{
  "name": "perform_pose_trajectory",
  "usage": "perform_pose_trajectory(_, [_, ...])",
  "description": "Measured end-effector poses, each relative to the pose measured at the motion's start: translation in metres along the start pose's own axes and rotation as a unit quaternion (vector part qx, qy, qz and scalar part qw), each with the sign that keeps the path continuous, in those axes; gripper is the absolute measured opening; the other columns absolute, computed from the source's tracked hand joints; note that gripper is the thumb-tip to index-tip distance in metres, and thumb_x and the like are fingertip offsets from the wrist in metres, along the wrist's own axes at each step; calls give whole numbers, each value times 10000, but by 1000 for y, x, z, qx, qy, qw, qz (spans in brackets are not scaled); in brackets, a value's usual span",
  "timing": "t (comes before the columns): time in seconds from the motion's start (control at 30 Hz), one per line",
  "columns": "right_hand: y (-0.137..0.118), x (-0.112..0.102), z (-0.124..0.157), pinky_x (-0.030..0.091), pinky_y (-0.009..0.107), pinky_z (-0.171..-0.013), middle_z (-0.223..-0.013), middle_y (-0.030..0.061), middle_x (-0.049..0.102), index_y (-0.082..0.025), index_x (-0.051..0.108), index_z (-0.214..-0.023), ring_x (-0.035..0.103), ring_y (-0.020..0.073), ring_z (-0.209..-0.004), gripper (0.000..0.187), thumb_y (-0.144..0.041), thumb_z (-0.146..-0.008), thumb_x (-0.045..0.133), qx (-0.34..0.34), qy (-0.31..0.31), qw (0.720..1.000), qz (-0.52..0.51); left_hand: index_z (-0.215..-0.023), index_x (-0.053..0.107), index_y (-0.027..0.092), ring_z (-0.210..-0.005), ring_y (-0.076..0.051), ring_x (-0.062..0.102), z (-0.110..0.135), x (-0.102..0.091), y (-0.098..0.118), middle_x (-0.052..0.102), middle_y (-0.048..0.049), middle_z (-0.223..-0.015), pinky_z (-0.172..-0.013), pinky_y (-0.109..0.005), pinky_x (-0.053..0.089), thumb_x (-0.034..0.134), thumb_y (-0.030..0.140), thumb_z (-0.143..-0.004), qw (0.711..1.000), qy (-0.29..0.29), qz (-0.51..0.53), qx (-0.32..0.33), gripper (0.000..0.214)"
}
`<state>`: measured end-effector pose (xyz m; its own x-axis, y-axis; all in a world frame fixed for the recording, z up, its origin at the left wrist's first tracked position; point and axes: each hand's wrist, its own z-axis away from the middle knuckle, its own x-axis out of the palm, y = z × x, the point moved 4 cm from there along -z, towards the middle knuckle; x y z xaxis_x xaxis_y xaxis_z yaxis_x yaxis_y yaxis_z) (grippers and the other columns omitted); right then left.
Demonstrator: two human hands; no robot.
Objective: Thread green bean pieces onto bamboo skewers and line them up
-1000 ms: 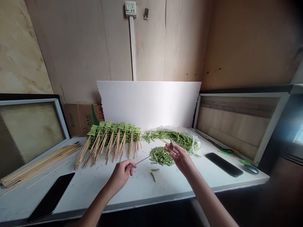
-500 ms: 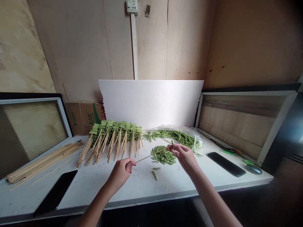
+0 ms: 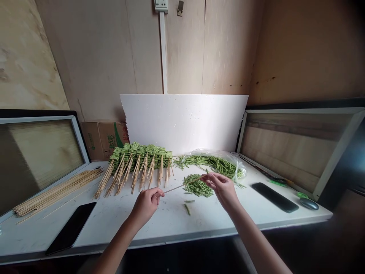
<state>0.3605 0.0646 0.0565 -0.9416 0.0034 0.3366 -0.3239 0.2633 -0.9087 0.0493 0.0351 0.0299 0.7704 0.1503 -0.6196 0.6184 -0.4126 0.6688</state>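
I see the right hand [image 3: 221, 186] pinching tighter, less of the bean piece [image 3: 207, 171] showing, so piece and skewer [image 3: 174, 188] seem to meet; the left hand [image 3: 150, 198] pinches the skewer's near end; cut beans [image 3: 196, 186] lie at the right hand's nine o'clock.

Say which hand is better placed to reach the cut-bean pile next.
Likely the right hand: it is nearer the cut-bean pile, while the left hand, farther off, grips the skewer.

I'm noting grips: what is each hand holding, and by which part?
The left hand holds a skewer by one end. The right hand pinches a bean piece below its upper tip, near the skewer's other end.
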Motion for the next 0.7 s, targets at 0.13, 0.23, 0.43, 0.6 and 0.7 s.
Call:
perform_pose_trajectory(0.13, [9,5,2,632,416,-878,-978,132,825,-187,819,-900,785,308,-987,382,-512,-714,894,3,-2,1000,6,-843,745,170,-527,-159,496,0,1,-3,565,-9,-577,-583,-271,384,445,388,-997,1000,6,2,3,401])
perform_pose_trajectory(0.23, [14,7,4,629,404,-891,-1013,139,824,-186,817,-926,775,305,-1035,395,-519,-726,887,8,6,1000,-3,-849,741,174,-532,-159,512,0,0,-6,581,-9,-591,-595,-273,394,447,364,-989,1000,22,-18,6,377])
perform_pose_trajectory(0.43, [19,17,11,639,416,-890,-1025,129,821,-202,819,-910,774,298,-1023,350,-502,-743,886,3,-5,1000,11,-849,735,176,-554,-168,549,1,3,-4,614,-21,-612,-618,-276,412,447,324,-979,999,28,-31,17,350])
perform_pose_trajectory(0.6, [33,42,25,658,423,-847,-952,105,823,-207,814,-829,780,301,-962,326,-505,-726,895,21,-50,998,34,-867,739,180,-551,-164,545,2,4,9,611,-19,-615,-604,-266,407,456,342,-992,999,26,-7,29,349])
perform_pose_trajectory(0.7, [36,49,28,650,424,-893,-977,108,821,-194,815,-886,773,306,-1014,355,-514,-744,879,26,-57,998,22,-878,732,186,-550,-165,542,2,1,13,592,-8,-611,-602,-267,403,439,357,-1005,1000,16,-3,17,362])
